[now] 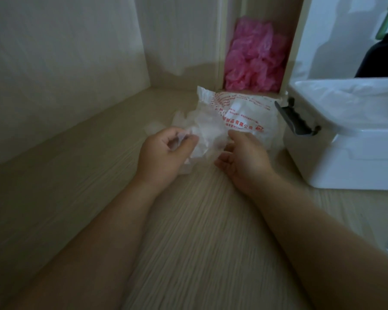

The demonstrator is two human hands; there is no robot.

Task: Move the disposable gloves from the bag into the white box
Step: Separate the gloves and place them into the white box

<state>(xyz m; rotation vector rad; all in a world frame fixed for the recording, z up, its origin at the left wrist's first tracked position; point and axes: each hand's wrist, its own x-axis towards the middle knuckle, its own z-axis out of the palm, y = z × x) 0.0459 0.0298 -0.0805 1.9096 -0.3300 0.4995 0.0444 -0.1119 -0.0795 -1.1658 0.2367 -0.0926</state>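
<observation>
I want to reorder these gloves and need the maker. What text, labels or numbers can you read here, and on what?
"制品有限公司": red print on the bag.
Smaller red lines above and below it on the bag: too blurred to read.
The gloves and the white box: no text visible.

The only print I can read sits on the bag (240, 110), the crumpled clear plastic one lying toward the far edge of the surface (188, 220), just left of the white box (356, 153). All of it is red. The largest line runs slantwise across the bag's near side and reads 制品有限公司; the characters ahead of it are lost in a fold. At that line's right end I see a small red triangular mark, its inside too blurred to make out. The smaller row beneath and the fine lines above are illegible.
</observation>
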